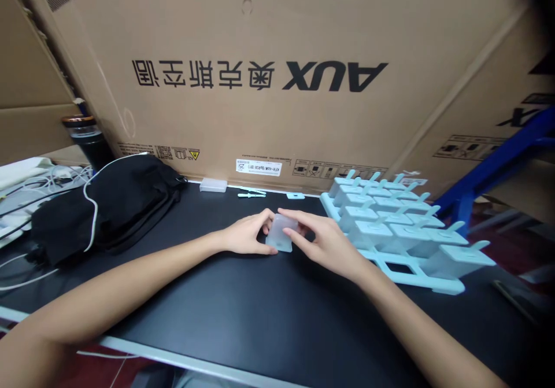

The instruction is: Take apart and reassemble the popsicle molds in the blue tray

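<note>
Between my hands, just above the black table, is a small translucent plastic mold [277,235]. My left hand [251,233] grips its left side with thumb and fingers. My right hand [323,237] holds its right side, thumb and index finger against it. To the right stands a light blue rack [427,281] filled with several lidded popsicle molds [373,235], their handles pointing up. One slot at the rack's near side holds no mold. Behind my hands lie several light blue sticks [252,192] and a small blue lid [295,196].
A clear plastic piece [213,185] lies at the back edge of the black table [243,324]. On the left are a black bag [125,203], cables and a dark bottle [91,142]. A large cardboard box [260,122] rises behind; a blue metal frame [498,162] is at right.
</note>
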Available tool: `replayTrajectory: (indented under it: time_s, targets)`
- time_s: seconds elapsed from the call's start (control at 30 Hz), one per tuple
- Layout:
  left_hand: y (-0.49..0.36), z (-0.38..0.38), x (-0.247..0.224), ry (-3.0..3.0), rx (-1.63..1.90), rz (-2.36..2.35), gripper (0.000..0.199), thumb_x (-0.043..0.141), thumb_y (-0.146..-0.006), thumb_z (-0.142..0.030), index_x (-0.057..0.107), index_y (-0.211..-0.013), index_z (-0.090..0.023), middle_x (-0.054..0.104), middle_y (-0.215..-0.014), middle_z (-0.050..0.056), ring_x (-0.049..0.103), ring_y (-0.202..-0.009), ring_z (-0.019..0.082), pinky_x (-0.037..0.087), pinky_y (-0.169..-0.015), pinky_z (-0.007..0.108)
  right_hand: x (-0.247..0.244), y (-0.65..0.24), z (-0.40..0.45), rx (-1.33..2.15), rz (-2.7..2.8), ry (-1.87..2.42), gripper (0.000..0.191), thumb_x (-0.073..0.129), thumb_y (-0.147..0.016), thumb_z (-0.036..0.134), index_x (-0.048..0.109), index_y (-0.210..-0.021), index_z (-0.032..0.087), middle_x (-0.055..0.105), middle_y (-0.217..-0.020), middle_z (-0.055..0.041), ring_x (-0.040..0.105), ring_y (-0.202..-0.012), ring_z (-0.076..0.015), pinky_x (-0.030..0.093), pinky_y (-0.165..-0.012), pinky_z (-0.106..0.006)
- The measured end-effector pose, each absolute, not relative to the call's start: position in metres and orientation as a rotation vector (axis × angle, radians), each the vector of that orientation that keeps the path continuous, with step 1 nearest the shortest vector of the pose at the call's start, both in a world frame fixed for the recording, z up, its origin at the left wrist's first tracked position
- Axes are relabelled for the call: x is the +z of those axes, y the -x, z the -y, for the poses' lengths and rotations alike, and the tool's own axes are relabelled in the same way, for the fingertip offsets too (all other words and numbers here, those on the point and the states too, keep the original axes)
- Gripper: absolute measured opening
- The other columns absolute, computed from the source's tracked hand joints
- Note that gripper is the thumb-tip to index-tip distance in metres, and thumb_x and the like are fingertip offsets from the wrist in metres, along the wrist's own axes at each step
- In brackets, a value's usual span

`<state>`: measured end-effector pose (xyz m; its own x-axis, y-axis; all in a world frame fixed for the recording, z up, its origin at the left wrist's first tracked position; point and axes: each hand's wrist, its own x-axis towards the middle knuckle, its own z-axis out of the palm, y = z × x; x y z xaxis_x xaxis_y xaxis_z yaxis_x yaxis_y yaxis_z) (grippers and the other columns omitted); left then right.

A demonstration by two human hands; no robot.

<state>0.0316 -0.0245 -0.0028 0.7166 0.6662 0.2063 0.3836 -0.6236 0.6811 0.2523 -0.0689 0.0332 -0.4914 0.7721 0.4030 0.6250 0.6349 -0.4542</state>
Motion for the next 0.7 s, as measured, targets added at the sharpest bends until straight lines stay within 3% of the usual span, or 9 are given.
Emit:
replayTrajectory:
  time_s: [0.4,0.7]
  targets:
    - [-0.032,0.024,-0.001,-2.296,0.590,-0.749,0.044,0.076,-0.071,-0.038,0.052,-0.105,-0.022,0.064,-0.099,0.002,0.060,-0.086,0.017,0.045,-0.076,0.029,0.036,-0.262,0.068,0.124,2.374,1.007,0.039,0.048,-0.094,0.031,0.057,-0.132,0.024,0.066,-0.087,-0.0041,0.059,-0.078,-0.0146,0.050,-0.073,-0.030]
    - [-0.033,0.023,-0.002,-2.352,0.576,-0.761,0.040,0.073,-0.073,-0.039,0.053,-0.102,-0.021,0.063,-0.097,0.001,0.058,-0.085,0.017,0.044,-0.074,0.029,0.034,-0.260,0.067,0.200,2.359,1.068,0.043,0.049,-0.093,0.029,0.055,-0.135,0.024,0.070,-0.094,-0.0039,0.061,-0.072,-0.0132,0.051,-0.070,-0.028]
